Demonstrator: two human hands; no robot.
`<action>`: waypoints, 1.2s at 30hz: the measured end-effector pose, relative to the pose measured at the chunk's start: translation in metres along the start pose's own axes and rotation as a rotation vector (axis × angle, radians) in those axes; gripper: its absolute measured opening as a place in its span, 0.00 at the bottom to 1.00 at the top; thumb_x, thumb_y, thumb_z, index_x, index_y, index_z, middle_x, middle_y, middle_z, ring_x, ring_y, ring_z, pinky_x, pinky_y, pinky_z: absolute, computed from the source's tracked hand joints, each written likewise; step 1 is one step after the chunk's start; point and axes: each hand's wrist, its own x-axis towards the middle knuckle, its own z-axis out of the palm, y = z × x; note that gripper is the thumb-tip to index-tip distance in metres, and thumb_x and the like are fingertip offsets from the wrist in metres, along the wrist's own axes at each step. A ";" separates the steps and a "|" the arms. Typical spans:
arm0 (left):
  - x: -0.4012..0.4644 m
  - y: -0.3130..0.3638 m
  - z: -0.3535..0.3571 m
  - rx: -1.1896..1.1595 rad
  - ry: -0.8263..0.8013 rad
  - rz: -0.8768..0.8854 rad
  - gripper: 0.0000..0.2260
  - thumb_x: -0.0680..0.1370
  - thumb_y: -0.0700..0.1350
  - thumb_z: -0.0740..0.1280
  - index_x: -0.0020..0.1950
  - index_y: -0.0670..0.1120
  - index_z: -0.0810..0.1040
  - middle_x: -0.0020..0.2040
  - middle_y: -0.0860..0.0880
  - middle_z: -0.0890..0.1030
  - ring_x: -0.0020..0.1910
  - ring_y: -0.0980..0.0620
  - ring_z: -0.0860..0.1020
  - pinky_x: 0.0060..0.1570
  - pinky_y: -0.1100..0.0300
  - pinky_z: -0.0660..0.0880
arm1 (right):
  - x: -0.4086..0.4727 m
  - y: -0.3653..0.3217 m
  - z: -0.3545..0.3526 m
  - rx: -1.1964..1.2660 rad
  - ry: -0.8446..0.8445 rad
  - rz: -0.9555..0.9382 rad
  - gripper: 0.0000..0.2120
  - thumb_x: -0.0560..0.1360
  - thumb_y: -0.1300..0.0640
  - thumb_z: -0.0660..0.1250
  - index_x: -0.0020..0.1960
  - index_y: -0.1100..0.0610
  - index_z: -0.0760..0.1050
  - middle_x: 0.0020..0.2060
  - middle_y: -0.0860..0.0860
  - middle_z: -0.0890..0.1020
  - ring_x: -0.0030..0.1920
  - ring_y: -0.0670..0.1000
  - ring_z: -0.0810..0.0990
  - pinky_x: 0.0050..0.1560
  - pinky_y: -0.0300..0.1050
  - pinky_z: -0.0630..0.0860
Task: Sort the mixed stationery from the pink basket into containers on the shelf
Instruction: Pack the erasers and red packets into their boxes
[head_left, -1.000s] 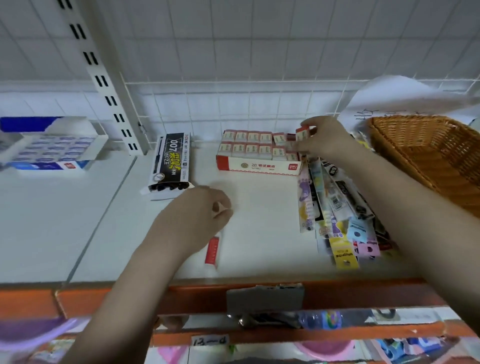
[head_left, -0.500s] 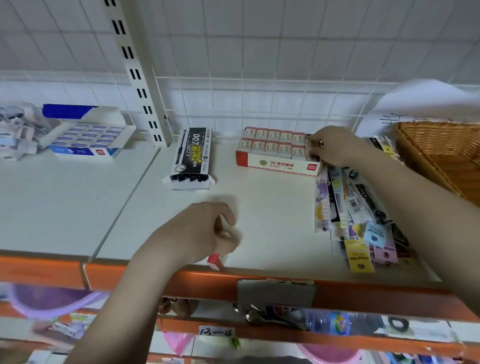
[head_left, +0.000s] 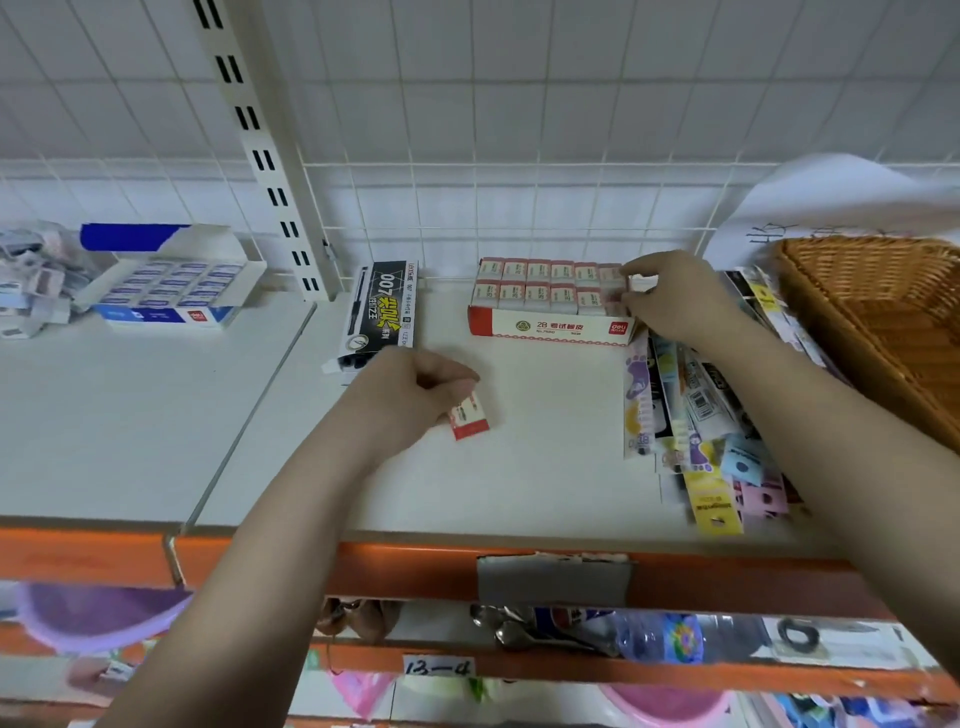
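My left hand (head_left: 410, 395) is over the middle of the white shelf (head_left: 545, 467), fingers closed on a small red-and-white eraser (head_left: 469, 417). My right hand (head_left: 670, 291) is at the right end of the red-and-white eraser box (head_left: 550, 328), fingertips pinched on an eraser in the box's last slot. The box holds two rows of wrapped erasers (head_left: 537, 283). The pink basket (head_left: 670, 706) shows only as a rim below the shelf.
A black pen box (head_left: 382, 312) lies left of the eraser box. A blue eraser box (head_left: 171, 291) sits on the left shelf section. Packaged pens (head_left: 696, 415) lie in a heap at the right, beside a wicker basket (head_left: 883, 322). An orange rail (head_left: 405, 569) edges the shelf.
My left hand has lifted from the shelf's front edge and moved back toward the boxes with the red-and-white eraser. My right hand has stayed at the eraser box's right end.
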 end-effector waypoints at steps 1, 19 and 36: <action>0.006 0.007 0.001 -0.112 -0.028 -0.015 0.06 0.77 0.36 0.65 0.49 0.43 0.82 0.39 0.50 0.81 0.33 0.62 0.79 0.37 0.73 0.75 | -0.010 -0.002 -0.005 0.033 0.005 -0.004 0.17 0.77 0.58 0.64 0.65 0.55 0.75 0.64 0.53 0.76 0.60 0.52 0.76 0.54 0.40 0.71; 0.107 0.034 0.061 0.712 -0.092 0.453 0.17 0.81 0.47 0.61 0.69 0.48 0.72 0.70 0.48 0.71 0.70 0.49 0.68 0.68 0.59 0.61 | -0.063 -0.001 -0.047 1.014 0.125 0.155 0.04 0.76 0.64 0.66 0.51 0.61 0.77 0.37 0.52 0.80 0.33 0.43 0.79 0.32 0.34 0.76; 0.117 0.020 0.060 0.699 0.060 0.416 0.15 0.81 0.41 0.59 0.67 0.51 0.74 0.68 0.53 0.73 0.68 0.52 0.68 0.62 0.63 0.63 | 0.024 0.010 -0.024 0.274 -0.147 0.052 0.10 0.77 0.63 0.65 0.57 0.62 0.79 0.45 0.59 0.82 0.34 0.47 0.78 0.39 0.33 0.78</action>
